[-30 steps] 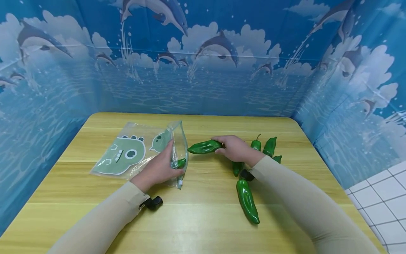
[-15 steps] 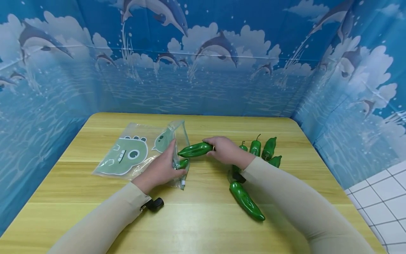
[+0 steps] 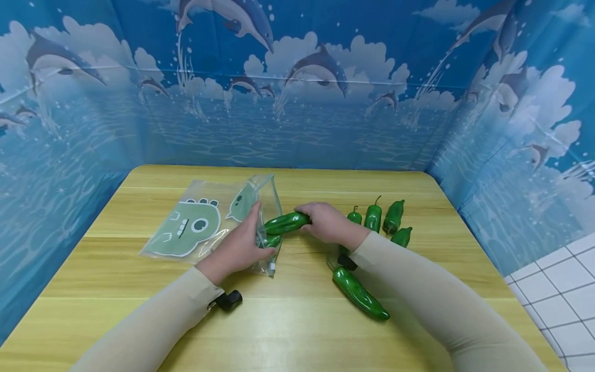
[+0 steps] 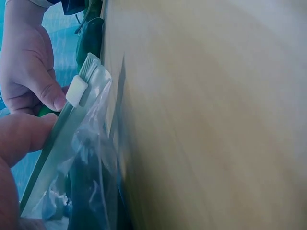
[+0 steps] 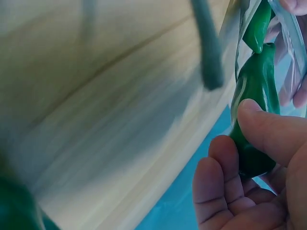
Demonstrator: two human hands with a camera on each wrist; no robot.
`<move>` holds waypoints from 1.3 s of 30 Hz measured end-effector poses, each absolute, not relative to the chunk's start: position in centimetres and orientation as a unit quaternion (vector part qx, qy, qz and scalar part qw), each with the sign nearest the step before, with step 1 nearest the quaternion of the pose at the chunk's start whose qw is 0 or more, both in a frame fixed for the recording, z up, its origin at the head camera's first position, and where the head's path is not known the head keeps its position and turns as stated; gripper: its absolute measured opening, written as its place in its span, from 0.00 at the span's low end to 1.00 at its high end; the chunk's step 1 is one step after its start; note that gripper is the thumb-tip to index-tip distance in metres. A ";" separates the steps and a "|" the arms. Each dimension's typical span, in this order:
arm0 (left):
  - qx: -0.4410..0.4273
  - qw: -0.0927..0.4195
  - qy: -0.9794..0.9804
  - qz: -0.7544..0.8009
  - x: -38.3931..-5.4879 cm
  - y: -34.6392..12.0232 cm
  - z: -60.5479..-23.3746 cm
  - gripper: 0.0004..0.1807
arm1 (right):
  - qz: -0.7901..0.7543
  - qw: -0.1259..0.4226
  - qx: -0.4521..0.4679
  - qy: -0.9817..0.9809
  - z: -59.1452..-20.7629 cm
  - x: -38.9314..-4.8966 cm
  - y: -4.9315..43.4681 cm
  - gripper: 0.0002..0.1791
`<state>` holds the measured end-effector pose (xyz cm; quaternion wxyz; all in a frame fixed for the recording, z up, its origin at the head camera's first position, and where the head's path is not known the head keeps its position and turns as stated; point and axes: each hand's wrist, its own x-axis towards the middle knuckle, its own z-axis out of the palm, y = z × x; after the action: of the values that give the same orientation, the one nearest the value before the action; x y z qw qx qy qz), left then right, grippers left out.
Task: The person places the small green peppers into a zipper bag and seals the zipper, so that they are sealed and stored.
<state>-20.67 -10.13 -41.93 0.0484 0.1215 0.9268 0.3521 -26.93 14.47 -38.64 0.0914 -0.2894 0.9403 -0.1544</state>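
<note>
My left hand (image 3: 234, 253) grips the clear zip bag (image 3: 220, 195) near its mouth, thumb toward the near side and fingers spread on the far side. Printed green cartoon shapes cover the bag. A green pepper (image 3: 273, 241) lies just inside the opening, partly hidden. Between right thumb and fingers, my right hand (image 3: 329, 226) pinches another green pepper (image 3: 285, 223) by its broad end; its tip points into the bag's mouth. In the left wrist view, the white zip slider (image 4: 76, 91) sits at the bag's edge near the left thumb.
Right of the bag, several loose green peppers (image 3: 373, 216) lie behind and beside the right forearm. One pepper (image 3: 360, 293) rests closer to the front of the wooden table (image 3: 297, 330). A dolphin-print curtain (image 3: 297, 134) hangs around the table's back and sides.
My right hand has carried its pepper leftward, and the tip has entered the bag's mouth. The bag and left hand have shifted slightly right. The front pepper has turned and moved slightly.
</note>
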 end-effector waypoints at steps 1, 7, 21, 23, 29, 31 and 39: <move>0.121 0.048 0.927 0.352 -20.7 -10.1 -41.9 0.72 | -0.155 0.095 -0.291 0.939 -38.7 -26.9 14.4 0.32; 0.118 0.053 0.925 0.357 -20.7 -9.7 -41.7 0.71 | -0.160 0.112 -0.302 0.933 -39.1 -26.6 13.7 0.32; 0.118 0.043 0.925 0.357 -20.9 -9.5 -42.0 0.70 | -0.170 0.127 -0.334 0.918 -39.9 -25.3 12.1 0.37; 0.118 0.043 0.926 0.356 -20.9 -9.5 -42.0 0.70 | -0.169 0.132 -0.331 0.919 -40.1 -25.3 11.9 0.38; 0.124 0.047 0.925 0.356 -20.8 -9.6 -42.0 0.71 | -0.169 0.165 -0.327 0.915 -40.3 -25.2 11.6 0.37; 0.124 0.048 0.925 0.355 -20.9 -9.6 -42.1 0.71 | -0.165 0.173 -0.330 0.913 -40.4 -25.2 11.7 0.38; 0.121 0.048 0.926 0.355 -20.9 -9.6 -42.0 0.71 | -0.158 0.177 -0.334 0.912 -40.9 -25.4 11.9 0.42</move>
<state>-20.88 -9.64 -42.03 0.0485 0.1209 0.9258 0.3548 -25.36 11.85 -40.91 0.1775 -0.3336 0.9122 -0.1585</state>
